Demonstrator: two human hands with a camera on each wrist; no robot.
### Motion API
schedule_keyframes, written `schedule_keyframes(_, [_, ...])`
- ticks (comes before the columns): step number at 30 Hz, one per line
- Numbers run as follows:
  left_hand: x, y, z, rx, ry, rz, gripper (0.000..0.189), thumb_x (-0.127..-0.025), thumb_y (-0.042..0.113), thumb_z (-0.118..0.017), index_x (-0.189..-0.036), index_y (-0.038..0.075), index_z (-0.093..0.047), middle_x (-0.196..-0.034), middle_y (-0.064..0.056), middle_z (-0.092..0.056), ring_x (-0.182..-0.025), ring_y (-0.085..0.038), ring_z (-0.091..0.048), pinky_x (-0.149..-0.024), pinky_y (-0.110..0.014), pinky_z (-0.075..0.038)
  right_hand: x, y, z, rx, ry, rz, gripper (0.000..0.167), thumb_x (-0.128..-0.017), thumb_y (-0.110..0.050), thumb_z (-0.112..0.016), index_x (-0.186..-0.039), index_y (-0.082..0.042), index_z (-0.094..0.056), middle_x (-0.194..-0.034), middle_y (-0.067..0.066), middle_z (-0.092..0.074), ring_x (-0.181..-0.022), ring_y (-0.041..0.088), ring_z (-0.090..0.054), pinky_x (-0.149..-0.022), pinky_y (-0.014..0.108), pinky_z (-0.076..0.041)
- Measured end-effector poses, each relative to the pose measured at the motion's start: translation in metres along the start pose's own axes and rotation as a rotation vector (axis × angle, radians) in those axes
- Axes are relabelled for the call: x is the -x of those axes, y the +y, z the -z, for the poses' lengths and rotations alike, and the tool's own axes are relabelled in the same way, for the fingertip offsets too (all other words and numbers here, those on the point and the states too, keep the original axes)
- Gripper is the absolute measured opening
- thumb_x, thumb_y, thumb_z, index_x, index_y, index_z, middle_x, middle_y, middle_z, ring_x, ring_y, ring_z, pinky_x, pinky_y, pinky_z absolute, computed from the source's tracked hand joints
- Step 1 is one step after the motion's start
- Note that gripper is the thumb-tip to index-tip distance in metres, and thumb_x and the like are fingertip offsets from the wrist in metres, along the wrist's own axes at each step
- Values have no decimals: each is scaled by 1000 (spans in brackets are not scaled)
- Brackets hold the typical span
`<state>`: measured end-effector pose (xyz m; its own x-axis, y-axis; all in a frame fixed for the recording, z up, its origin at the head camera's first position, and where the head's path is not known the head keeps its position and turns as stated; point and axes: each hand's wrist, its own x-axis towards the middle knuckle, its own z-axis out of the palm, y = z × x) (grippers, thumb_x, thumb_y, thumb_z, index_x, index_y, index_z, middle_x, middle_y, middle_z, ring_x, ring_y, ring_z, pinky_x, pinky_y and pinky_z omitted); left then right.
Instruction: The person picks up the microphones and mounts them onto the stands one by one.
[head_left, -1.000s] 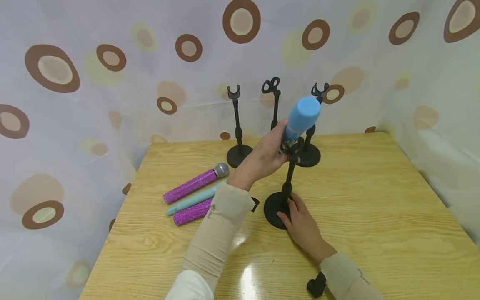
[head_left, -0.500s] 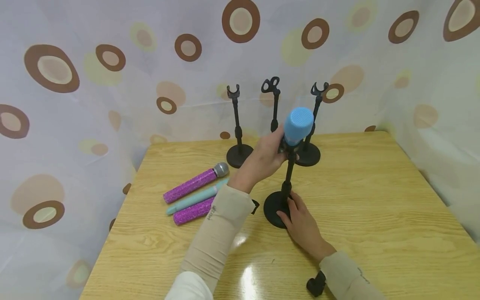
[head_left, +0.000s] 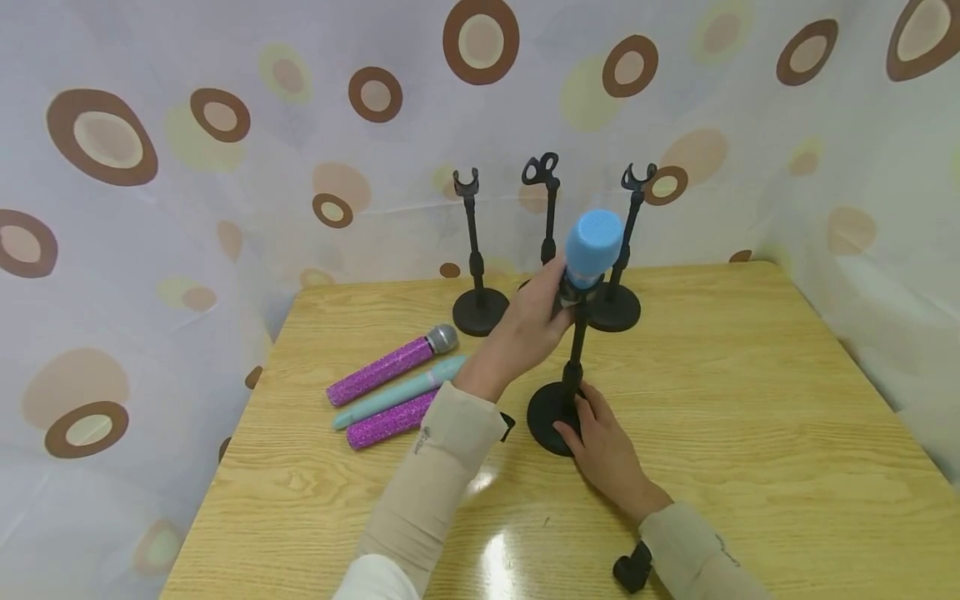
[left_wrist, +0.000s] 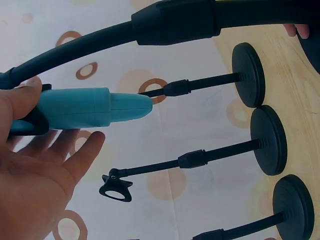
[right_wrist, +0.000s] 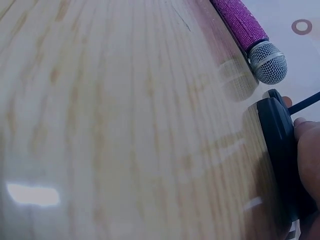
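Observation:
A blue microphone (head_left: 595, 242) sits head-up and tilted in the clip (left_wrist: 36, 120) atop a black desk microphone stand (head_left: 577, 337). My left hand (head_left: 531, 317) holds the microphone at the clip, thumb on the near side and fingers behind it. In the left wrist view the microphone's tapered lower end (left_wrist: 131, 107) sticks out past the clip. Down at the table, my right hand (head_left: 611, 457) grips the edge of the stand's round base (head_left: 546, 417), thumb on top. Its other fingers are partly hidden.
Three more black stands (head_left: 480, 310) with bare clips stand along the table's back. Left of the left forearm lie two purple glittery microphones (head_left: 382, 371) and a pale teal one (head_left: 397, 392). A small black part (head_left: 632, 570) lies beside the right sleeve.
The blue microphone has come down and left into the stand's clip, carried by my left hand. My right hand has stayed on the base.

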<state>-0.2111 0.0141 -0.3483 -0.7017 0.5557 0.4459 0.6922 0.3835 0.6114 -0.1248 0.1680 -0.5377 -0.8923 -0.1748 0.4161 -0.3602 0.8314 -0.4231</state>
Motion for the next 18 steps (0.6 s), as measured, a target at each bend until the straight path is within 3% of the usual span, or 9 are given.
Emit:
schedule_keyframes(4, [10, -1, -4, 16, 2, 52, 60, -101, 7, -54, -154, 6, -25, -151, -14, -40, -141, -23, -42, -115, -34, -40, 0, 1, -2, 10, 29, 27, 53, -91, -20, -72, -126, 15, -54, -139, 33, -47, -127, 43, -52, -101, 52, -49])
schedule_keyframes(10, [30, -6, -16, 120, -74, 227, 57, -106, 13, -44, -157, 4, -18, -154, -15, -34, -140, -24, -43, -110, -33, -45, -1, -2, -1, 16, 22, 22, 53, -92, -20, -71, -126, 15, -53, -139, 33, -47, -127, 44, -52, -101, 53, -49])
schedule_keyframes(14, [44, -10, -26, 234, -146, 300, 50, -106, 12, -42, -155, 10, -30, -148, -8, -49, -136, -17, -50, -108, -30, -46, -1, -3, 0, 18, 12, 8, 53, -92, -20, -71, -127, 15, -52, -140, 33, -47, -128, 44, -51, -101, 53, -49])
schedule_keyframes(18, [54, -13, -37, 332, -184, 289, 38, -104, 12, -50, -142, 16, -50, -138, -1, -60, -130, -12, -55, -108, -27, -46, 0, -4, 1, 28, 11, 13, 52, -91, -18, -72, -126, 16, -52, -139, 33, -47, -126, 45, -52, -98, 53, -51])
